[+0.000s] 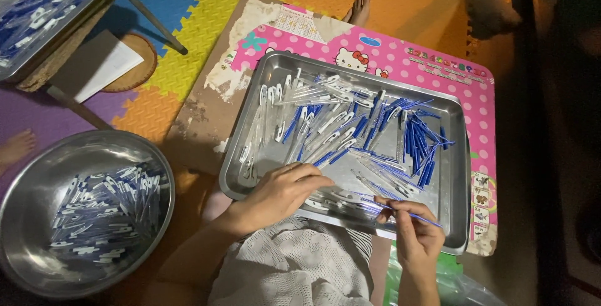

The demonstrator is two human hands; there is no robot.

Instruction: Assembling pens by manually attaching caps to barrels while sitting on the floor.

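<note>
Fingertips (393, 204) of the right hand (416, 234) pinch a thin blue plastic stick (418, 218), its long axis running left to right, far end pointing right over the near rim of a rectangular steel tray (456, 174). Left hand (282, 193) rests palm-down inside the tray, fingers loosely curled on clear plastic pieces (313, 121); whether it grips one is hidden. Tray sits on a pink dotted board (482, 102) above coloured foam floor mats (188, 24). A round steel bowl (37, 187) at left is partly cut off.
</note>
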